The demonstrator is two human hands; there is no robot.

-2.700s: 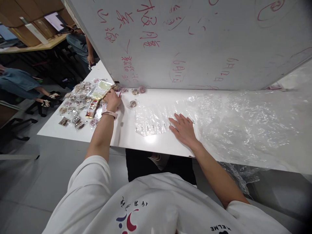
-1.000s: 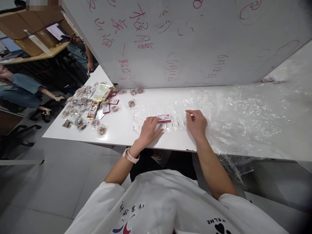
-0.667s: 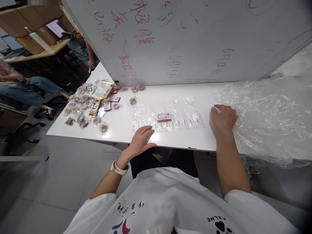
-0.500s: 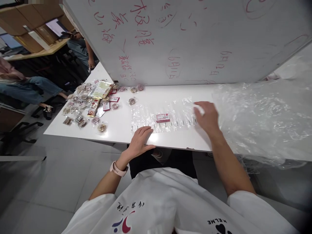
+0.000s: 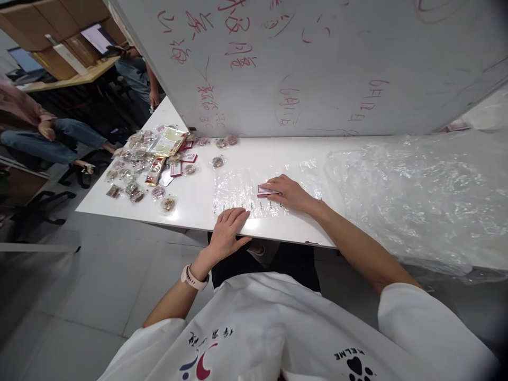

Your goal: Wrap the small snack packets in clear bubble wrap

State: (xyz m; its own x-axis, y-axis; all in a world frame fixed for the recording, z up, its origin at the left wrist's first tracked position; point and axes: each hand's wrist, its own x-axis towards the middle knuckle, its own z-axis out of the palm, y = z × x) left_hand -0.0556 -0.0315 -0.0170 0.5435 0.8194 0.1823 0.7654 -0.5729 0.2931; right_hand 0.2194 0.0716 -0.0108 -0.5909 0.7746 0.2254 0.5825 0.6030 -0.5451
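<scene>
A small red-and-white box (image 5: 262, 193) lies on a clear plastic sheet (image 5: 238, 186) with a row of dark marks along its near side. My right hand (image 5: 291, 193) reaches over the box from the right, its fingers and thumb closed about it and hiding its right part. At the table's front edge, my left hand (image 5: 229, 228) rests with fingers stretched out over the sheet's near left corner and the thumb apart; it holds nothing.
Several wrapped snacks (image 5: 137, 159), a gold packet (image 5: 169, 142) and more small boxes (image 5: 175, 169) pile up at left on the white table (image 5: 190, 203). Crumpled clear plastic (image 5: 413, 196) covers the right side. A whiteboard (image 5: 325, 69) stands behind. Two people sit at far left.
My right hand has moved left from the sheet's right end onto the small box. My left hand has stayed at the table edge. The view has shifted slightly.
</scene>
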